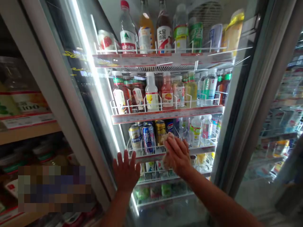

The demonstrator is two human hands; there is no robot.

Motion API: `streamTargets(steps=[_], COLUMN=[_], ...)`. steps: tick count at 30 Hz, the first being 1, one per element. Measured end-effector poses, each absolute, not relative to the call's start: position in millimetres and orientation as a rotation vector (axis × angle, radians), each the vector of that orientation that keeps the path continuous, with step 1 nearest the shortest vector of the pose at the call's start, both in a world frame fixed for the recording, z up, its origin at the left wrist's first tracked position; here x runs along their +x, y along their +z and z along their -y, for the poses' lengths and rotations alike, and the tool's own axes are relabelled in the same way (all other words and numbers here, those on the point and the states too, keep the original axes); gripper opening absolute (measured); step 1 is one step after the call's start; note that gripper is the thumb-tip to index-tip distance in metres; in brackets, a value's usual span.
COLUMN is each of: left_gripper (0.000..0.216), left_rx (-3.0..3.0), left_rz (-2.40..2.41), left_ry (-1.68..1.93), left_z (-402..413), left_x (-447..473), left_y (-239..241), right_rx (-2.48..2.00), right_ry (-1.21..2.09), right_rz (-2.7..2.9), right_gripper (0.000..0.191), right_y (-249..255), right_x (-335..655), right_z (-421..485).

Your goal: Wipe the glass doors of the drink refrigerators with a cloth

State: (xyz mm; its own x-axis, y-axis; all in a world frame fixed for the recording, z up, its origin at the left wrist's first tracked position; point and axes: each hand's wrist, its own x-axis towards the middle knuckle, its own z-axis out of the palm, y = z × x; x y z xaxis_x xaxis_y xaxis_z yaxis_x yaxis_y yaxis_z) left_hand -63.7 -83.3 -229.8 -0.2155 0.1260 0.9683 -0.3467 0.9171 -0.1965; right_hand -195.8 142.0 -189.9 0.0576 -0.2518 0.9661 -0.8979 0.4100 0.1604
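My left hand [126, 170] rests with its fingers spread on the glass door [151, 214] of a lit drinks fridge, low on the left side. It holds nothing. To its right, my right hand [178, 153] presses a crumpled pale cloth [167, 159] against the same glass; the palm and fingers cover part of it. Behind the glass near my hands stand a blue can [148, 138], a gold can [160, 132] and a pale can [135, 137] on a wire shelf.
Upper shelves hold several bottles, among them a red-capped water bottle [128, 31] and a white-capped bottle [151, 93]. A metal door frame [267, 94] borders the right side. At left, a wooden-edged shelf [30, 134] carries more drinks. A pixelated patch hides the lower left.
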Motion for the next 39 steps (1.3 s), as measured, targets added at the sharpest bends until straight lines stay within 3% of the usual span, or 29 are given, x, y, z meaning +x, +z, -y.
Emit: streamTargets(steps=[6, 12, 18, 23, 29, 35, 39], left_gripper=[0.071, 0.070, 0.071, 0.072, 0.073, 0.073, 0.073], left_rx=[0.161, 0.146, 0.138, 0.167, 0.167, 0.160, 0.152], left_rz=[1.754, 1.744, 1.749, 1.768, 1.764, 1.752, 1.749], left_ry=[0.432, 0.413, 0.395, 0.374, 0.363, 0.357, 0.375], left_z=[83.5, 85.9, 88.2, 89.3, 89.9, 92.4, 92.6], left_x=[-63.1, -63.9, -64.8, -66.5, -66.6, -67.2, -67.4], left_y=[-229.5, -231.0, -233.5, -236.7, -235.2, -236.6, -237.5], right_rx=[1.379, 1.170, 1.338, 1.064, 1.146, 0.841, 0.814], right_ry=[0.428, 0.581, 0.375, 0.617, 0.505, 0.681, 0.702], right_rz=[1.467, 1.516, 1.501, 1.571, 1.637, 1.621, 1.659], right_gripper=[0.048, 0.060, 0.048, 0.060, 0.062, 0.069, 0.070], right_y=[-217.1, -188.7, -211.2, -203.0, -226.9, -207.8, -238.3], right_x=[-175.6, -169.6, -170.6, -199.7, -214.4, -242.6, -247.3], right_z=[-127.1, -108.6, -121.6, -161.8, -199.9, -220.9, -227.3])
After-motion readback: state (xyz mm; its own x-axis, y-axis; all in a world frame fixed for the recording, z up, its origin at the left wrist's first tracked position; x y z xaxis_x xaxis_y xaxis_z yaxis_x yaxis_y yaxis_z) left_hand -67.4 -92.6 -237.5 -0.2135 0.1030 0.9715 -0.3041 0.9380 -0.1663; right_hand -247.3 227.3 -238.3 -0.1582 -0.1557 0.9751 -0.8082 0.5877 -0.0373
